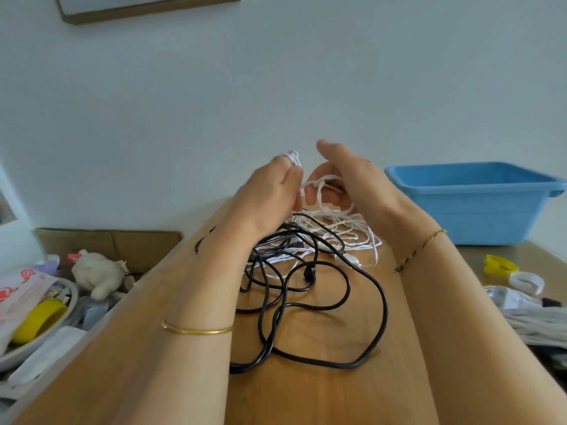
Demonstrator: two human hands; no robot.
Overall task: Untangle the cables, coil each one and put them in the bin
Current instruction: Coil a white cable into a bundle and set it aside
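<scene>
- Head view: both forearms reach forward over the wooden table, with the hands raised above it near the centre of the frame.
- The left hand has its fingers curled and pinches the white cable, a few turns of it wound over a fingertip.
- The right hand stands on edge with the thumb straight up. Its fingers are bent, with a loop of the same cable hooked round them.
- The thin, pale strands hang from the hands to a loose tangle on the table just below them.
- The black cable, thicker and glossy, sprawls in wide loops at 6 o'clock from the hands and overlaps the white tangle.
- The bin, blue smooth plastic and rectangular, sits at 3 o'clock, apart from the cables.
</scene>
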